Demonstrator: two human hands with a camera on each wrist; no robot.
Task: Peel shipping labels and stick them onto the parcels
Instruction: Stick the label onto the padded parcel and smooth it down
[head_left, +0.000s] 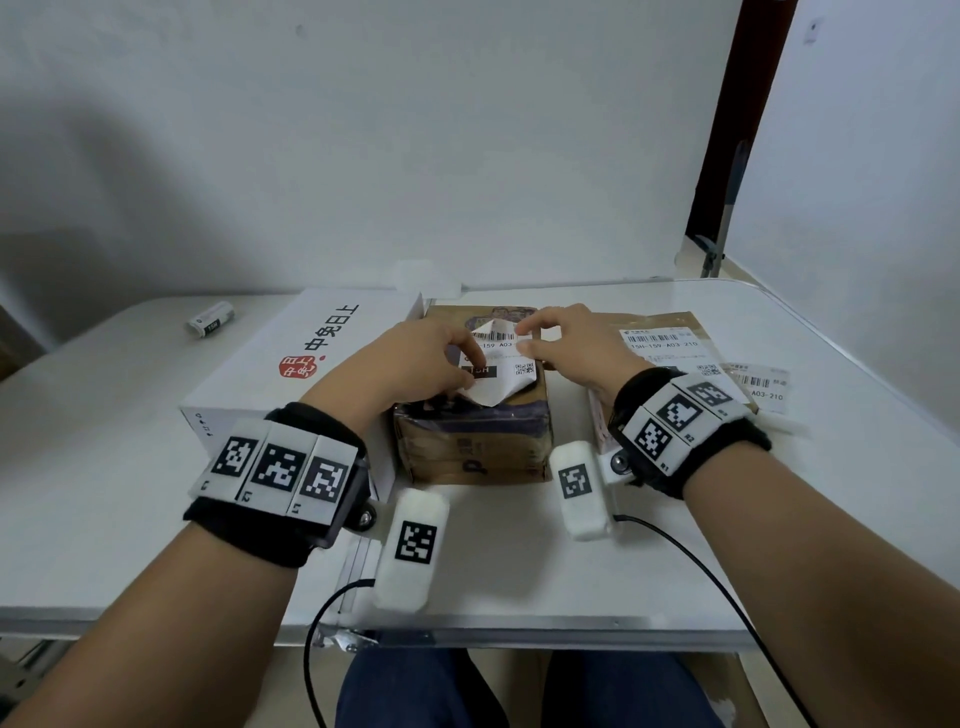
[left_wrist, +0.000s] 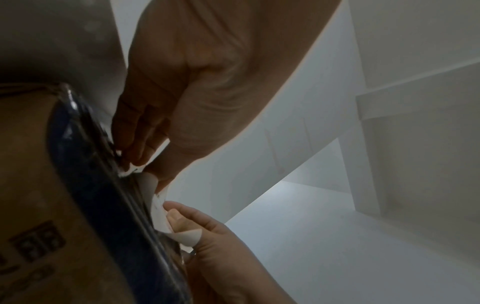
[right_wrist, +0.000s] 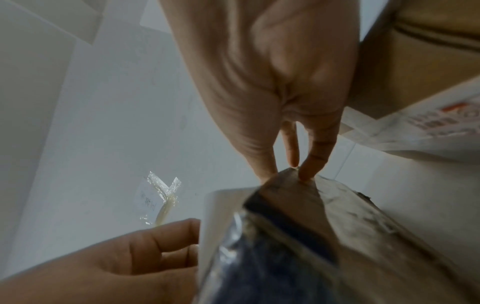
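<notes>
A: White box (head_left: 291, 374) at left; then the left hand (head_left: 415, 358) pinches the label (head_left: 498, 364), curling it off its backing, I judge.

B: Over the brown parcel (head_left: 472, 436); right hand (head_left: 566, 343) pinches its far edge, steadying it.

The shipping label (head_left: 498, 366) is partly hidden under both hands' fingers; its print beside the fingertips is unreadable.

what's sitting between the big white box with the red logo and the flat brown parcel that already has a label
In the head view, a tape-wrapped brown cardboard parcel stands between the white box and the labelled flat brown parcel.
</notes>
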